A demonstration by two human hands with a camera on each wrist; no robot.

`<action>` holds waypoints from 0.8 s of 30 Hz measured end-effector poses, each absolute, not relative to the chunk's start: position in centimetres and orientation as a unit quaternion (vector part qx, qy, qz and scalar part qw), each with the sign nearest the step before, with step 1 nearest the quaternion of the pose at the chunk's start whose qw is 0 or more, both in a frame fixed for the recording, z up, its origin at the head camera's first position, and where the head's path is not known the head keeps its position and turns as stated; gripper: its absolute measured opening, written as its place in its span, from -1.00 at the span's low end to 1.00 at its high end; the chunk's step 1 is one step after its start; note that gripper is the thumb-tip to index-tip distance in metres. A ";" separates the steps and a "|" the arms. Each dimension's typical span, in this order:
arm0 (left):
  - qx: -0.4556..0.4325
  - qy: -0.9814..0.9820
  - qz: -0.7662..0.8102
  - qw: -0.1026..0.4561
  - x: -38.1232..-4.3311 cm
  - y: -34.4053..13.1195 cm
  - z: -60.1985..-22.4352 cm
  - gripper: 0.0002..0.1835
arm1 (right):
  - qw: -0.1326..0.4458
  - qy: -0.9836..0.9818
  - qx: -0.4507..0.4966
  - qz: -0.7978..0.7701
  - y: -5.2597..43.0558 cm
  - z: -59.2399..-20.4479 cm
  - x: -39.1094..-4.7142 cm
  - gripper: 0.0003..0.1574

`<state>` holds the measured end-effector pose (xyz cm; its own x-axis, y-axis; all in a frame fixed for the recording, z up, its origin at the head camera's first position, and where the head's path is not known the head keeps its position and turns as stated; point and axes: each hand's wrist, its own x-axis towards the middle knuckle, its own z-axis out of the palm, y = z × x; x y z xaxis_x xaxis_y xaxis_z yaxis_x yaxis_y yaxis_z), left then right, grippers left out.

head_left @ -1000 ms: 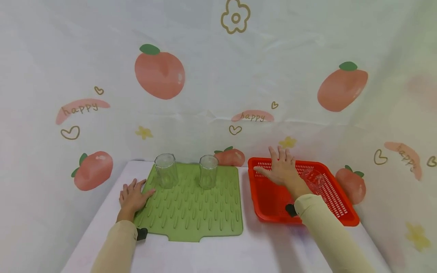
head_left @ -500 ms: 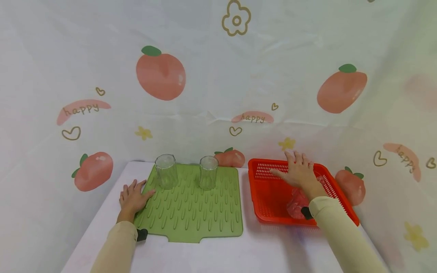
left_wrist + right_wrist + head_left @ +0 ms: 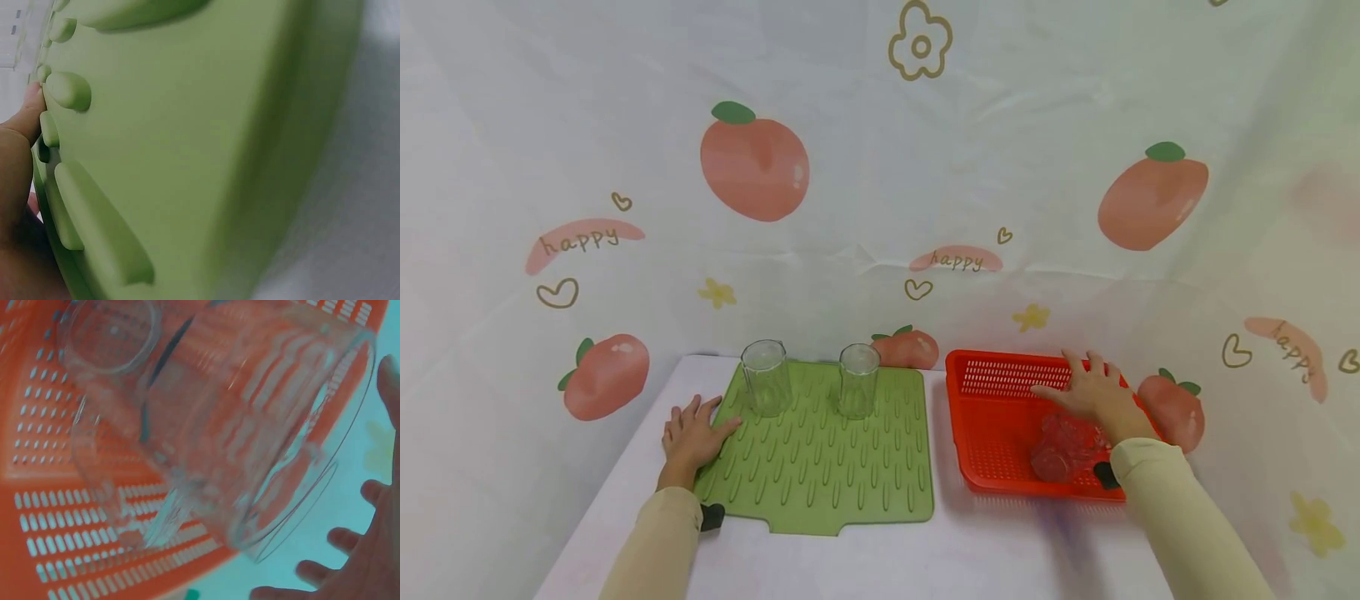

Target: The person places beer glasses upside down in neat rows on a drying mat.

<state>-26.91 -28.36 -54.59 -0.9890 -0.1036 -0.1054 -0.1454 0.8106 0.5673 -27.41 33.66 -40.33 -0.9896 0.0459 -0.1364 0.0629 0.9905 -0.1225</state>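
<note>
My left hand (image 3: 692, 435) rests at the left edge of a green ridged drying mat (image 3: 820, 492), fingers spread and thumb over its top; in the left wrist view the thumb (image 3: 20, 128) touches the rim. Two clear glasses stand upright at the back of the mat: a wider glass (image 3: 766, 379) and a narrower glass (image 3: 858, 382). My right hand (image 3: 1093, 393) hovers over the right part of a red plastic basket (image 3: 961, 417), fingers extended and holding nothing. Beneath it lies clear glassware (image 3: 1056, 450). The right wrist view shows a tilted clear vessel (image 3: 269, 419) close to the fingers (image 3: 350, 540).
A white-covered table (image 3: 925, 558) lies under the mat and basket, with a narrow gap between them. A white curtain (image 3: 865, 167) printed with fruit hangs close behind and at the sides. The basket's slotted walls rise around the glassware.
My right hand has moved rightward over the basket, its fingers still spread, uncovering more of the glassware below. The left hand and the two glasses on the mat have stayed put.
</note>
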 end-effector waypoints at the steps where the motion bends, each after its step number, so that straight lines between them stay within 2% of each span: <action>1: -0.065 0.951 0.301 0.034 -26.9 -28.4 -54.6 -0.15 | 0.072 0.995 0.030 -0.065 33.9 -40.2 -27.2 0.38; 15: -0.068 0.952 0.298 0.032 -26.8 -28.6 -54.7 -0.15 | 0.165 0.978 0.059 -0.109 35.6 -39.6 -27.2 0.44; 24: -0.068 0.950 0.302 0.032 -26.6 -28.3 -54.3 -0.16 | 0.151 0.979 0.038 -0.132 35.4 -39.7 -27.8 0.24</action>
